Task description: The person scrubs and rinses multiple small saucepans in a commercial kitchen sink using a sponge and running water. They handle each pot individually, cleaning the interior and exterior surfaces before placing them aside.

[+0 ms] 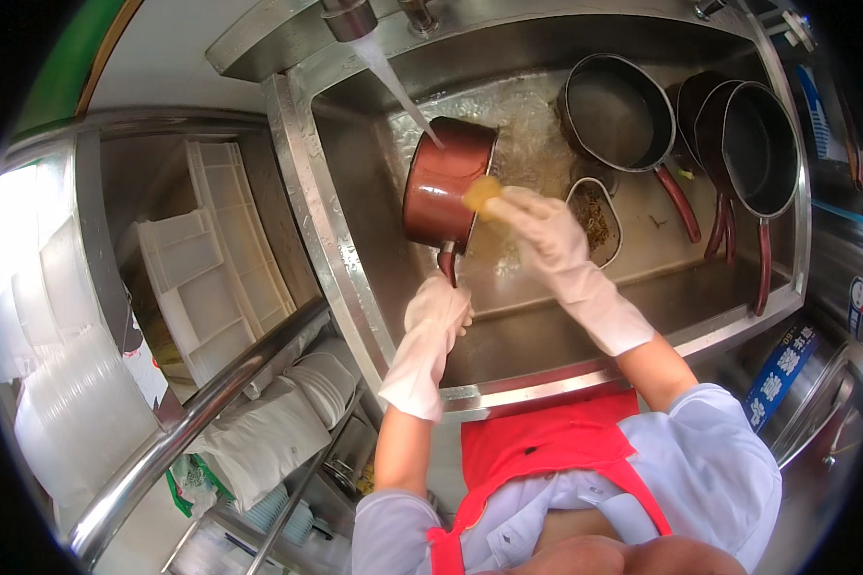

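Note:
My left hand (439,305), in a white rubber glove, grips the handle of a red saucepan (442,190). The pan is tipped on its side over the sink, its outer wall towards me and its mouth facing right. Water from the faucet (349,18) runs down onto that wall. Between the gloved fingers of my right hand (539,223) is a yellow sponge (483,198), slightly blurred, at the rim of the pan. The pan's inside is hidden from view.
A dark saucepan (611,115) with liquid in it stands in the steel sink (546,316). Further right, several pans (759,147) lean together, handles towards me. Behind my right hand sits a strainer basket (595,223) with food scraps. A metal rail (208,410) and white plastic trays (216,266) are at left.

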Demonstrator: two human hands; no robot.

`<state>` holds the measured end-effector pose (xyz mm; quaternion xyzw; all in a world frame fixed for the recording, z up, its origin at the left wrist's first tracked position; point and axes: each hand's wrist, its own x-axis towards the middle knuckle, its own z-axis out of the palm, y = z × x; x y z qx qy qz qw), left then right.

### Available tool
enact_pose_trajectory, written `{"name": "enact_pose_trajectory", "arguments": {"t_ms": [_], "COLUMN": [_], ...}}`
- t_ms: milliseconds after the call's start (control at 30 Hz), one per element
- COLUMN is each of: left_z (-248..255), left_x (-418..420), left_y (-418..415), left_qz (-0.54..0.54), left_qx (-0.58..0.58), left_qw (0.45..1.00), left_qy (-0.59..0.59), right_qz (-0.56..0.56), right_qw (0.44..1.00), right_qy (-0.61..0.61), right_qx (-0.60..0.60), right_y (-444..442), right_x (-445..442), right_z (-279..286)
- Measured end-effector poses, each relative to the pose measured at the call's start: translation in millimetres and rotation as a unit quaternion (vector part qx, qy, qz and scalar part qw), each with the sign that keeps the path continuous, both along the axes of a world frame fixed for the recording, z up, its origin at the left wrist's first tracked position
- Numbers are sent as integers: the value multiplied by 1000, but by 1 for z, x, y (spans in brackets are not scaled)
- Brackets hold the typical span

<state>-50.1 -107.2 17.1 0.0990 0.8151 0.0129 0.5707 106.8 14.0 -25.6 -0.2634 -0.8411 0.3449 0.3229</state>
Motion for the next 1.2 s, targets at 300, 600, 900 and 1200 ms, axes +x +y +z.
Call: {"name": "enact_pose_trajectory", "arguments": {"t_ms": [300, 600, 900, 1200], "left_z": [25, 0, -6, -7], "left_x": [-5, -28, -35, -66], "left_y": [43, 26, 33, 69], "left_qz": [-99, -113, -142, -388], "left_qx": [-41, -67, -34, -79], "left_qw": [994, 991, 989, 918], "left_qy": [3, 14, 5, -6], "right_qz": [108, 35, 253, -156], "right_qw": [982, 924, 948, 795], "right_qy": [-158, 21, -109, 163], "right_qx": [1, -381, 158, -563], "right_y": [59, 49, 40, 123], "right_x": [-65, -86, -63, -52], "right_z": [2, -14, -4, -79]}}
